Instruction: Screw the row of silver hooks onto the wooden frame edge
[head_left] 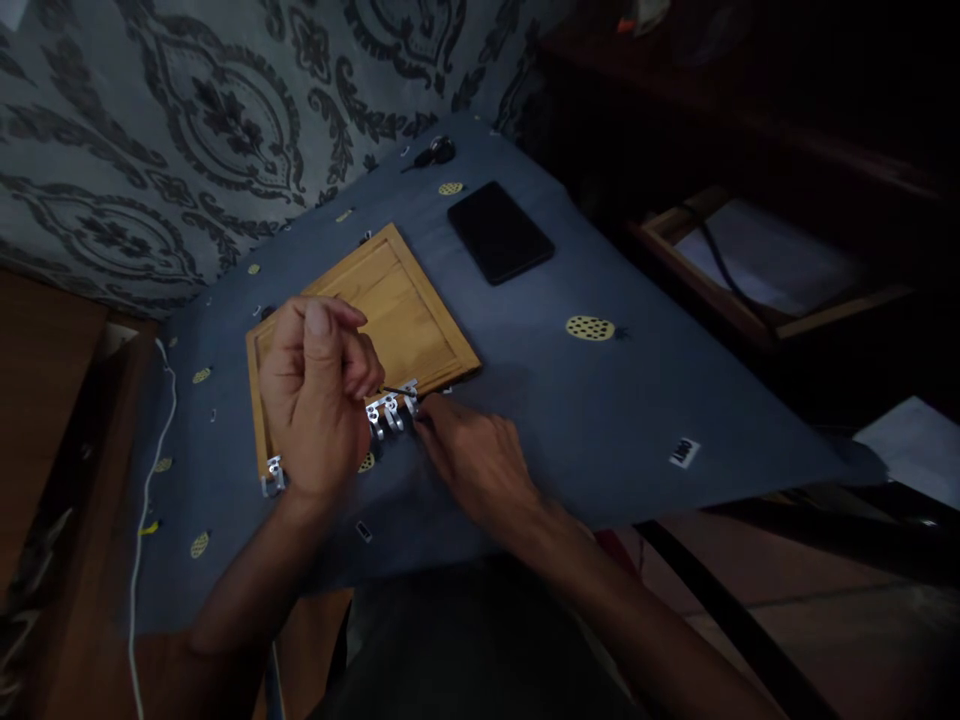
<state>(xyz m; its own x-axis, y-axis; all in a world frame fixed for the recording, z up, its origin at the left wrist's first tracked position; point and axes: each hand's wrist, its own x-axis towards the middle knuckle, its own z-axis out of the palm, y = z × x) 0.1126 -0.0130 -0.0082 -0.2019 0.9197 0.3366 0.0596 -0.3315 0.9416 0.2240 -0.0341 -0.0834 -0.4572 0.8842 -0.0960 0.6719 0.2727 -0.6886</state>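
A framed wooden panel point(405, 300) lies on a blue cloth with a yellow fruit print. Silver metal hooks point(391, 408) line its near edge, and another metal hook point(274, 470) sits at its near left corner. Above the panel, my left hand point(319, 395) is closed, fingers curled and thumb upward; what it holds is hidden. A thin dark rod point(399, 391) runs from beside that hand to the rightmost hook in the row. The fingers of my right hand point(480, 455) are closed on this hook at the panel's edge, with the fingertips partly hidden.
A black tablet point(500, 232) lies beyond the panel to the right. Farther back is a small dark object with a round end point(436, 152). A white cable point(154, 450) hangs along the left edge. Patterned wall covering point(225, 120) borders the back; an open drawer point(772, 260) stands right.
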